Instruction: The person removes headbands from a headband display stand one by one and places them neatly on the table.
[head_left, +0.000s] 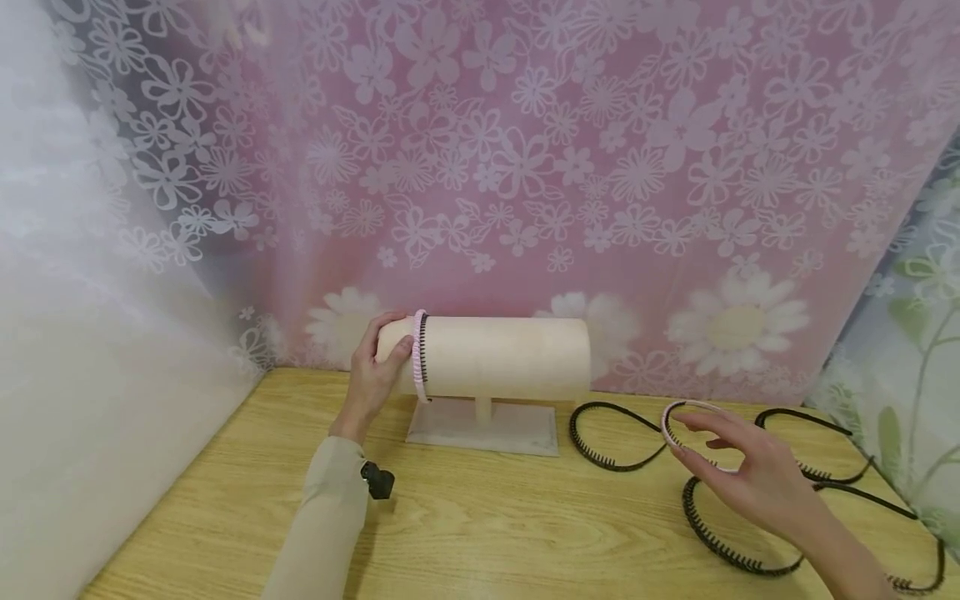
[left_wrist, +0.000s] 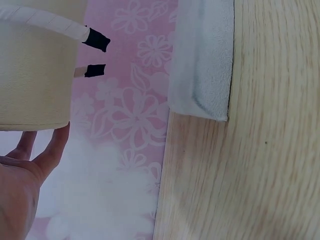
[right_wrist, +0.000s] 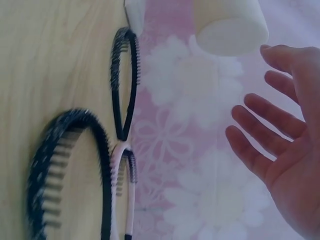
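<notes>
A padded cream display roll (head_left: 510, 358) lies sideways on a short post above a pale base (head_left: 442, 427). A pink-wrapped headband (head_left: 417, 358) with dark comb teeth sits around the roll near its left end. My left hand (head_left: 367, 371) grips that end, thumb in front beside the headband, fingers over the top. Over on the right, my right hand (head_left: 761, 475) hangs above the table with nothing in it, fingers loosely bent. Just beyond its fingertips lies another pink headband (head_left: 666, 423), partly hidden by the hand in the head view.
Several black toothed headbands lie on the wooden table, including one (head_left: 576, 439) right of the base and a larger one (head_left: 697, 525) nearer the front. A pink flowered curtain (head_left: 525, 167) hangs behind, and a white curtain (head_left: 90, 350) borders the left side.
</notes>
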